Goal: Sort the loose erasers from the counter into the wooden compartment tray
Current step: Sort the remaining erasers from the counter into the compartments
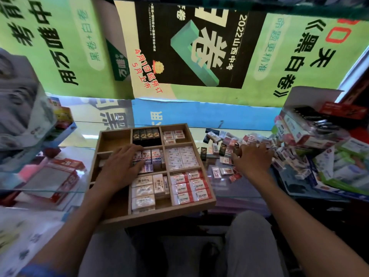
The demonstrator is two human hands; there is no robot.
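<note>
A wooden compartment tray (153, 216) sits on the glass counter in front of me, most of its sections filled with rows of wrapped erasers. My left hand (121, 166) lies over the tray's middle section, its fingers spread on the upright erasers (153, 156) there. To the right, a pile of loose erasers (257, 140) covers the counter. My right hand (252, 158) rests palm down on that pile with its fingers spread; what is under the palm is hidden. Black-wrapped erasers (146, 135) fill a top section.
Stacked stationery boxes (311, 126) and packets crowd the right end of the counter. A red-and-white box (60, 176) shows under the glass at left. The tray's top left section (115, 137) holds nothing. Posters hang behind the counter. My knees are below the counter edge.
</note>
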